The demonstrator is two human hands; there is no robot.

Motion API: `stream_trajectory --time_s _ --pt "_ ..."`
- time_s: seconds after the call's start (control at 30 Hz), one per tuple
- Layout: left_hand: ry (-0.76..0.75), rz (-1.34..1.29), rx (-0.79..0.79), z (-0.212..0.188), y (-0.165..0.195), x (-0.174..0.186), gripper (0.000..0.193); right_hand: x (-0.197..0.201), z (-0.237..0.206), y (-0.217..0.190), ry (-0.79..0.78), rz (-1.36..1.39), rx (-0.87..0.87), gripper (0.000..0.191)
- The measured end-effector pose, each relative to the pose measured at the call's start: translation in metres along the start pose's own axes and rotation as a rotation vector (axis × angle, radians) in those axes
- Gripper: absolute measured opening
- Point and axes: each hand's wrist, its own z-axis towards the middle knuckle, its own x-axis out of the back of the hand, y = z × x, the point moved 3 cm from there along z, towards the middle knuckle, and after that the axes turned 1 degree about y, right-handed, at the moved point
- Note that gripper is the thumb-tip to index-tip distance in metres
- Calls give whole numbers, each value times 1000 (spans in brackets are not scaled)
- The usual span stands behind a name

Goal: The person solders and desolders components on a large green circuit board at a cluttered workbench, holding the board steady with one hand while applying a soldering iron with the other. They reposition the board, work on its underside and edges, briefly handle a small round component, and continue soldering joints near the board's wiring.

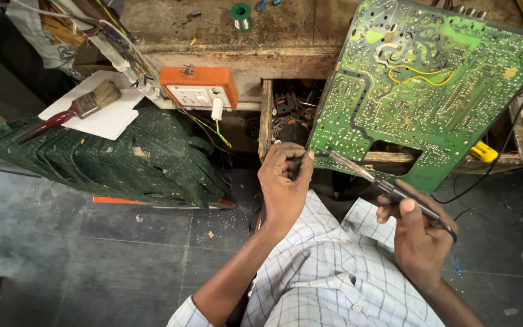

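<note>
Glossy green circuit board (pixel 419 91), rough worn wooden bench (pixel 225 24), bristly paintbrush (pixel 86 106).

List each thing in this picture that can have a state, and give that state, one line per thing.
Circuit board: propped up tilted, solder side showing.
Soldering iron: gripped in the right hand, tip at the board's lower left edge.
Left hand: closed in a fist beside the iron's tip; what it pinches cannot be told.
Paintbrush: lying flat on a white sheet.
Socket box: white plug pushed in.
Solder spool: standing on the bench.
</note>
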Motion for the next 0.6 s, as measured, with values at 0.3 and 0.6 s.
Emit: stream_trajectory --time_s 0.3,0.6 --pt "12 7 -26 -2 0 -2 9 -4 2 -3 128 -96 -45 28" --pt "8 6 -29 0 6 1 9 -12 3 -13 99 -108 -33 32"
